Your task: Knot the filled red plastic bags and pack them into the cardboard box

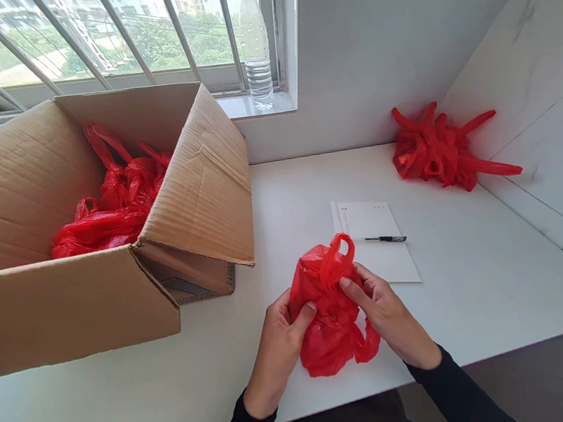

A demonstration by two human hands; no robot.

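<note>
Between my two hands is a red plastic bag (325, 340), its handle loop standing up at the top. My left hand (284, 335) grips its left side, thumb across the front. On the right side my right hand (384, 304) pinches it near the knotted middle, the other fingers partly behind the bag. What the bag contains is hidden. Just behind it lies an open notebook (393, 270) with some writing on the upper page, and a black pen (388, 239) rests across it.
An open cardboard box (70, 307) stands at the left, with several red plastic bags (107, 226) inside. More red bags (436, 154) are heaped in the far right corner of the white table (218, 379). A water bottle (257, 52) stands on the sill of the barred window.
</note>
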